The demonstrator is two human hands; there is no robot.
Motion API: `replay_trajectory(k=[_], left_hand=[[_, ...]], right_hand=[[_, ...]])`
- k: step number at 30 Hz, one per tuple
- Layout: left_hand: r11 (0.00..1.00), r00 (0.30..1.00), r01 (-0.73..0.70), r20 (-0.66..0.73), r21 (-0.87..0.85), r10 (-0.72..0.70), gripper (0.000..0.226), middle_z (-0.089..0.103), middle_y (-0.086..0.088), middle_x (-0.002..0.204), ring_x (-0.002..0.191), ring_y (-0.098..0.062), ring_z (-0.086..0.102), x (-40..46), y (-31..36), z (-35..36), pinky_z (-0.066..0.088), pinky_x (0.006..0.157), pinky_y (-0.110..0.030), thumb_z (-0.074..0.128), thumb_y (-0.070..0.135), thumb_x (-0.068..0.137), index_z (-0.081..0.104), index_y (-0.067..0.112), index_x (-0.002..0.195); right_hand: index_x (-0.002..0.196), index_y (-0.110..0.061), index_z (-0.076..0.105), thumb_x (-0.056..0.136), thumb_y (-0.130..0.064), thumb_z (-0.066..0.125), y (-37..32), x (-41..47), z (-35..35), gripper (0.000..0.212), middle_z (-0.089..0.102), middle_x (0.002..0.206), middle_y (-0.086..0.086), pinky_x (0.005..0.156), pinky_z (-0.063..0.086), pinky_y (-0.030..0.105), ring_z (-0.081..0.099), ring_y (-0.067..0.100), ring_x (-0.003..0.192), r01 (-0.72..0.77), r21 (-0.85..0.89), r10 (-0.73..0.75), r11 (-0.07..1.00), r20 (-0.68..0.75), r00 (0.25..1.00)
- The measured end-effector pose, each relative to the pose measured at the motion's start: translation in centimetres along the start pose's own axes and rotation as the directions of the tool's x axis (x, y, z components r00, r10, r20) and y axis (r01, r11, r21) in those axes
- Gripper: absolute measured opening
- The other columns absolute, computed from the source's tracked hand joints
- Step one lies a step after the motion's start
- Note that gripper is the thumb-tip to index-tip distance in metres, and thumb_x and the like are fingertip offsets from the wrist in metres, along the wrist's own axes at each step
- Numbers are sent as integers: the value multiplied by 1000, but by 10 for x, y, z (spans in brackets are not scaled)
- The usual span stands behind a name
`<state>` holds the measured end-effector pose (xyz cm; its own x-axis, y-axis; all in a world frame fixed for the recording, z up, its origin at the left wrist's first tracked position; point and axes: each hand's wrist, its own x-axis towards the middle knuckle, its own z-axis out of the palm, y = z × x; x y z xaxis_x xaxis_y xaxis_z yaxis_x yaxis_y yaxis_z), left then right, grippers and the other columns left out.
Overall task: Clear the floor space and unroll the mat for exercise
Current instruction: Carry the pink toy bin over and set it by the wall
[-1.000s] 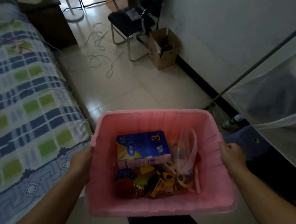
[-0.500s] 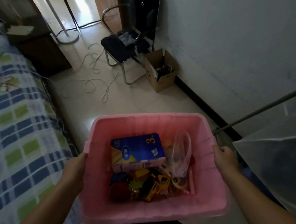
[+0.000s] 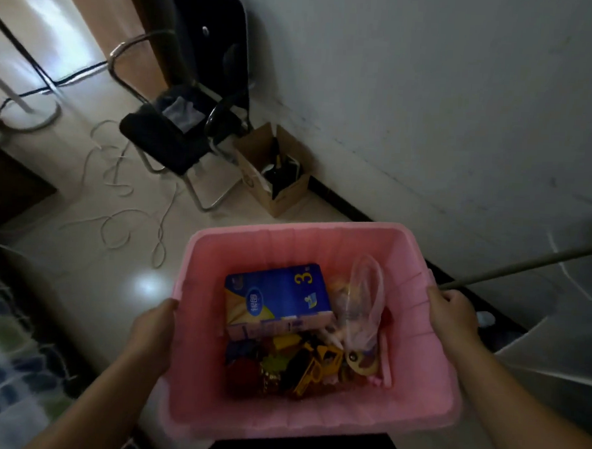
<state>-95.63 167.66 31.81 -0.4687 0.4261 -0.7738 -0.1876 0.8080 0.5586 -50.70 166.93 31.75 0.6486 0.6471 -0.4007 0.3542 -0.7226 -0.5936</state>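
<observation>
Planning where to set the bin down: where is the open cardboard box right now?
In the head view the open cardboard box sits on the floor upper centre, against the wall, just right of the black chair and beyond the pink plastic bin.

Pale tiled floor (image 3: 79,268), glossy, light glare near bed edge. On it: black chair (image 3: 175,139) by wall, open cardboard box (image 3: 273,175) just beside chair, loose white cable (image 3: 123,222) in loops, round stand base (image 3: 29,114) upper left.
</observation>
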Motion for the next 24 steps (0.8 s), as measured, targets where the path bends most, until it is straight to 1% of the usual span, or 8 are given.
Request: replay_trajectory(k=[4,9,12,13,15,17,20,24], left_hand=[[987,999,-50,15,156,49,35,53,-19,63,57,-30,52,47,66,44,49,62,-47,61,40,63,63,7,75],[948,996,-82,67,309,64,41,58,-19,69,61,-30,55,91,133,129,47,58,-43,60,39,61,66,5,83],[919,991,-119,103,377,87,35,59,-12,54,48,-27,53,111,163,193,46,50,-34,60,35,66,68,5,81],[913,990,-126,106,388,92,33,62,-12,56,49,-29,57,119,171,215,49,51,-37,61,34,68,68,5,81],[897,990,-137,93,421,107,31,70,-15,74,68,-36,68,135,183,257,58,68,-47,58,40,74,67,10,78],[868,986,-164,85,468,141,36,69,-16,85,82,-38,68,157,188,298,57,81,-51,51,49,80,63,15,76],[792,970,-240,99,561,224,41,64,-15,83,81,-37,63,203,187,358,55,81,-50,45,49,87,61,12,81],[734,953,-297,145,610,266,40,63,-12,80,77,-35,61,278,171,433,54,75,-47,45,51,86,58,16,71]], right_hand=[[79,-12,57,92,-41,50,-12,30,7,33,61,80,11,72,46,39,56,30,75,-70,59,74,996,-73,995],[78,-13,55,94,-36,50,-7,86,23,28,52,72,5,54,33,32,44,18,59,-161,103,175,982,-145,974],[67,-15,52,94,-38,51,0,133,36,36,52,65,0,57,36,35,45,18,57,-219,163,248,962,-181,952],[65,-15,50,94,-39,50,2,150,42,37,55,65,2,56,37,34,47,17,57,-248,186,281,951,-177,943],[68,-15,51,93,-44,51,6,181,56,38,60,69,7,56,40,32,52,22,59,-318,209,354,925,-166,920],[76,-13,54,91,-50,53,16,214,74,40,61,75,10,61,45,36,58,31,67,-376,209,410,903,-160,898],[91,-14,56,86,-50,60,34,263,107,37,63,88,14,72,49,40,61,34,79,-446,129,462,886,-149,874],[85,-14,53,84,-44,63,69,325,159,32,65,92,20,75,50,45,57,31,77,-478,104,489,872,-194,851]])
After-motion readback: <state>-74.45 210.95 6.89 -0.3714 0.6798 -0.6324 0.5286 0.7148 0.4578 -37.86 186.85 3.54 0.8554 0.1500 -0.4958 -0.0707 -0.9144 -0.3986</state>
